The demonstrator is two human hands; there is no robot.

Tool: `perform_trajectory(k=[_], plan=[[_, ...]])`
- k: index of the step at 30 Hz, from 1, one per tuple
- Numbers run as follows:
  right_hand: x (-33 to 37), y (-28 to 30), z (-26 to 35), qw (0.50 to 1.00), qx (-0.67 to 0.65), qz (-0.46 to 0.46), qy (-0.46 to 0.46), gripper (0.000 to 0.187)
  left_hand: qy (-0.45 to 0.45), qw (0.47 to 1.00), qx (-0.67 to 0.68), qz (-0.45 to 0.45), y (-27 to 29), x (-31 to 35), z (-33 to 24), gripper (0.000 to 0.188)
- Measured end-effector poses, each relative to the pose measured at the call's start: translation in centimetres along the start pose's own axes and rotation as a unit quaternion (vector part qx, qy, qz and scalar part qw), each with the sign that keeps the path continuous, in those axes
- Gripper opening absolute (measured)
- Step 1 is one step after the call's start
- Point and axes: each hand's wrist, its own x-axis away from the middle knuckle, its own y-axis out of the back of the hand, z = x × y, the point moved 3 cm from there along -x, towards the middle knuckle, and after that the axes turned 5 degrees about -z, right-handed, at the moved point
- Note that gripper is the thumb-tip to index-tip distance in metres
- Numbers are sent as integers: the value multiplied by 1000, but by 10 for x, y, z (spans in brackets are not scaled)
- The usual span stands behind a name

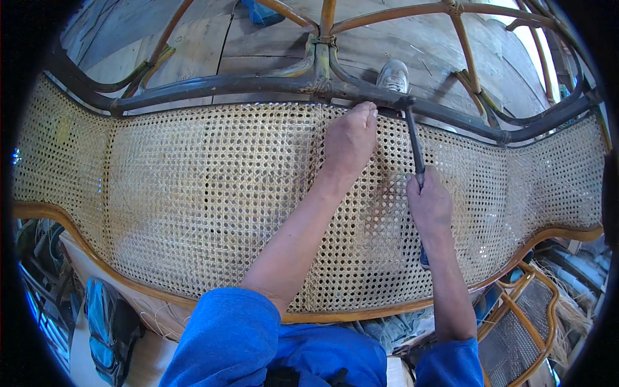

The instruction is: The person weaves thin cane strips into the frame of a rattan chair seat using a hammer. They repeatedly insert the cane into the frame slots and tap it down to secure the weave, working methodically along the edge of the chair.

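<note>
A wide sheet of woven cane (258,174) stretches across a rattan bench frame in front of me. My left hand (351,138) is closed at the far edge of the cane, fingertips bunched against the dark frame rail (232,85). Whatever those fingers pinch, if anything, is hidden. To its right, my right hand (431,203) grips a hammer (415,138) by the handle. The hammer's head is over the rail, a short way right of my left fingertips; whether it touches cannot be told.
Curved rattan poles (387,18) rise beyond the rail. A light shoe (393,76) shows on the plank floor (258,48). A brown rattan edge (361,315) bounds the near side. A blue and black backpack (106,332) lies lower left; another cane-panelled rattan piece (519,335) stands lower right.
</note>
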Motion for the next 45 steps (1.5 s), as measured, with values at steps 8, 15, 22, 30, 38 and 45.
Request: perform_trajectory(k=[8,15,22,30,38,45], plan=[[0,-4,5,997,52,57,-11,26,5,1000,11,9,0,0,0,21],[-2,-1,9,994,47,89,-36,29,-20,1000,-8,-10,2,0,3,24],[12,17,-34,994,56,4,-98,34,238,959,107,110,22,-4,-5,32],[-7,38,-21,974,-143,-169,42,25,344,435,790,260,-1,7,-2,90],[-10,22,64,930,-337,-123,76,15,316,363,837,261,-3,9,-4,104],[-5,1,81,928,-350,-81,98,20,327,458,797,219,-5,7,-5,103]])
